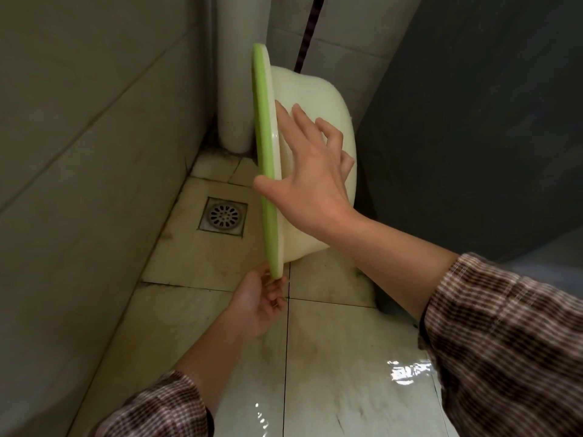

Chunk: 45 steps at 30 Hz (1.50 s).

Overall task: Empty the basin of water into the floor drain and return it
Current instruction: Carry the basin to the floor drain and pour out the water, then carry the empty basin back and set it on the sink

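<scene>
A: What sits furthest left?
B: A tiled wall [79, 152]; at its foot, the floor drain [223, 217], a round grate in a square frame set in the floor [331, 357]; the tiles nearer the camera shine wet.

A: And the basin?
B: The basin [315, 121] is tipped on edge just right of the drain, held off the floor; its green rim [266, 171] runs near vertical, mouth facing left toward the wall, pale underside turned right; no water shows in it.

A: The left hand's grip?
B: The left hand [258, 305] pinches the lowest point of the rim; fingers closed on it.

A: The right?
B: The right hand [310, 175] lies spread on the underside, thumb hooked over the rim; a checked sleeve [504, 326] covers the forearm; a dark panel [473, 121] stands behind.
</scene>
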Each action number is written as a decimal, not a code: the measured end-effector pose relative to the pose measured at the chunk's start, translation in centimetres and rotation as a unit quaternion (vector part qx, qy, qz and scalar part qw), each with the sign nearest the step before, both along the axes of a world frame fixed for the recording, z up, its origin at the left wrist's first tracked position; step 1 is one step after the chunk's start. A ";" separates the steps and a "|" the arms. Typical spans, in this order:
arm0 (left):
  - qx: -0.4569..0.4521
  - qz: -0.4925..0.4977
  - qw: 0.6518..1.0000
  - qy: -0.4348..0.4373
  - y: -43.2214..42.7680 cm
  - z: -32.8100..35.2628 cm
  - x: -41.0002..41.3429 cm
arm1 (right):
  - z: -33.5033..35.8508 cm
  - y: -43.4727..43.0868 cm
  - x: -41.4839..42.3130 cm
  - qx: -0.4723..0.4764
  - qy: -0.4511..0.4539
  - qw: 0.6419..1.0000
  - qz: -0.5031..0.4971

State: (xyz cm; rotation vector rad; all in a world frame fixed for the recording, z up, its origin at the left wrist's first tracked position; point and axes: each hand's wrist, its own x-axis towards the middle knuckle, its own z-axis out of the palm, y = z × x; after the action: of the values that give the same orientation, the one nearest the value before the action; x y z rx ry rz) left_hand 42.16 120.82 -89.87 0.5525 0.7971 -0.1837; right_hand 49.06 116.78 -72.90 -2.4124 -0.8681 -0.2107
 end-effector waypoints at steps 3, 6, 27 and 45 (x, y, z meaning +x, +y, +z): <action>0.014 -0.018 1.000 0.000 -0.1 0.2 0.0 | 0.0 -0.4 0.1 0.002 -0.002 1.000 -0.006; 0.024 -0.031 0.999 0.007 -0.3 0.4 0.1 | 0.1 -1.0 0.2 0.007 0.000 1.000 -0.015; 0.191 -0.076 0.967 0.152 0.2 10.4 -3.8 | 5.1 -8.9 1.4 0.247 0.374 0.843 -0.297; 0.200 -0.059 0.950 0.233 0.9 50.1 -16.6 | 39.6 -17.6 -8.0 0.310 0.537 0.716 -0.320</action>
State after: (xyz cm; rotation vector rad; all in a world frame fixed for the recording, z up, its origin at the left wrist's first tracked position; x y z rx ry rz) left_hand 25.59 121.73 -39.76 0.9618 1.2757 -0.2709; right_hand 41.07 99.16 -33.25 -1.6132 0.5303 0.5423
